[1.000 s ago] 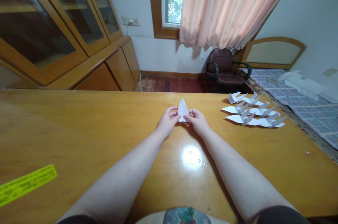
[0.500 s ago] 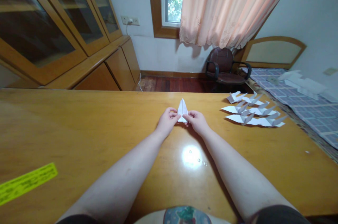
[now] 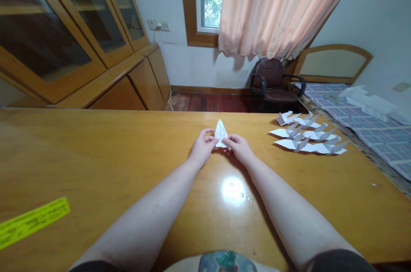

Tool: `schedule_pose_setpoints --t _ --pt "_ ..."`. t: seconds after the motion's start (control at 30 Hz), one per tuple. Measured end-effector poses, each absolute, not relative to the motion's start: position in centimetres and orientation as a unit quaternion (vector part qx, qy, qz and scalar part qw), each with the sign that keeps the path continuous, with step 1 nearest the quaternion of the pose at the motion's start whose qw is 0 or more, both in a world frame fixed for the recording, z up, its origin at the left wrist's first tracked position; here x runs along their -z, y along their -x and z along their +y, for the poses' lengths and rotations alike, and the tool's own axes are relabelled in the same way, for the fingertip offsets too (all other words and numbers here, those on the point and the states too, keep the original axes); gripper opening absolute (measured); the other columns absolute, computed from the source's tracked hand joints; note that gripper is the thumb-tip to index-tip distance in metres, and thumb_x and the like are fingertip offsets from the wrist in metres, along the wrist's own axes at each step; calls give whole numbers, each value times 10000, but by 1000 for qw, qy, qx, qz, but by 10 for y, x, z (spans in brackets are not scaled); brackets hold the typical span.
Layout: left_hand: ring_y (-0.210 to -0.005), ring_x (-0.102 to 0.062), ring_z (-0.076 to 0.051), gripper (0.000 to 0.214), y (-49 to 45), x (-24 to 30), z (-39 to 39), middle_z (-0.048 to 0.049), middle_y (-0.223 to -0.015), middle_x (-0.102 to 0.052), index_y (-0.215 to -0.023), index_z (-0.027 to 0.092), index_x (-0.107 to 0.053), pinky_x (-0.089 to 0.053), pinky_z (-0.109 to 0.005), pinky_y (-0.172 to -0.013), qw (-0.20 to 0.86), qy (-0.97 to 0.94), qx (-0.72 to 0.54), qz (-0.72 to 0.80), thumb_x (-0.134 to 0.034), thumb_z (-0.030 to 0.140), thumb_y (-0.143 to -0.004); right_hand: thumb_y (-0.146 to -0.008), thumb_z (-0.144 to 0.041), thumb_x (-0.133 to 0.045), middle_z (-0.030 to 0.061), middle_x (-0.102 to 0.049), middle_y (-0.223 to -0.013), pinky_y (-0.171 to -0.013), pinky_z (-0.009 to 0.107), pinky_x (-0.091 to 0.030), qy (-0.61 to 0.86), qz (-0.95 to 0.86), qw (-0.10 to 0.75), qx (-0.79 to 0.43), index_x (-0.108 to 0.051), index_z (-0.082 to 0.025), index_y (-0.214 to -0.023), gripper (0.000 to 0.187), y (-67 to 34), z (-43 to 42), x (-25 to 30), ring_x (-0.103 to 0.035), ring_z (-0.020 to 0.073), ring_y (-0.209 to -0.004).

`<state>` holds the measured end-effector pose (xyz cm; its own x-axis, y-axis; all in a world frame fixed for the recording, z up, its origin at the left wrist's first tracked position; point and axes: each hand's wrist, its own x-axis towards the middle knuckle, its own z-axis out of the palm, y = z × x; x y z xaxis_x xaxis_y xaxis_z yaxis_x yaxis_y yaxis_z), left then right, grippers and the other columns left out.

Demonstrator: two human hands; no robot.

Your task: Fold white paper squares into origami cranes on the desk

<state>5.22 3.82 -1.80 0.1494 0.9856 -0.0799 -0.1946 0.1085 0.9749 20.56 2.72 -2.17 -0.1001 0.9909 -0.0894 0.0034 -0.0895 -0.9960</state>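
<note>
A small sheet of folded white paper (image 3: 221, 131) is between my hands near the far edge of the table, its narrow tip pointing away from me and a crease running down its middle. My left hand (image 3: 203, 146) pinches the lower left side, thumb on top. On the lower right side my right hand (image 3: 238, 147) grips it the same way, thumb on the front and fingertips partly hidden behind. Both forearms reach in from the near edge.
Several folded white paper cranes (image 3: 308, 135) stand in rows at the table's far right. A yellow label strip (image 3: 35, 221) lies at the left on the wooden table (image 3: 112, 156). Beyond are a brown armchair (image 3: 272, 79), a bed (image 3: 369, 113) and a glass-fronted cabinet (image 3: 99, 60).
The folded paper has shifted slightly left and its tip now leans a little to the left. Both hands keep hold of it, almost in place.
</note>
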Motion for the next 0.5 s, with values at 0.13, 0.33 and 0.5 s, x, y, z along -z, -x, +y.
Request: schedule_pose_setpoints --t 0.13,0.33,0.5 --pt "-655 -632 -120 445 -53 24 40 -32 -839 -662 -1117 164 -553 -514 -235 -603 615 -461 -484 419 -684 199 -692 -704 -478 -662 -36 -555 -480 -437 220 -380 506 -505 446 -539 -552 -177 -671 322 -205 29 23 -498 103 -423" --pt "-590 -577 -54 599 -51 29 40 -103 -1168 -630 -1307 195 -518 -483 -197 -581 568 -522 -475 424 -661 163 -726 -691 -459 -665 -25 -572 -481 -434 219 -374 518 -496 443 -538 -547 -177 -655 307 -205 28 22 -508 107 -423" --pt "-590 -563 -38 582 -50 24 38 -100 -1230 -614 -1305 217 -537 -471 -177 -583 547 -535 -475 435 -645 146 -738 -696 -456 -663 -20 -575 -477 -423 218 -368 522 -495 441 -537 -553 -175 -664 303 -205 28 22 -506 108 -413"
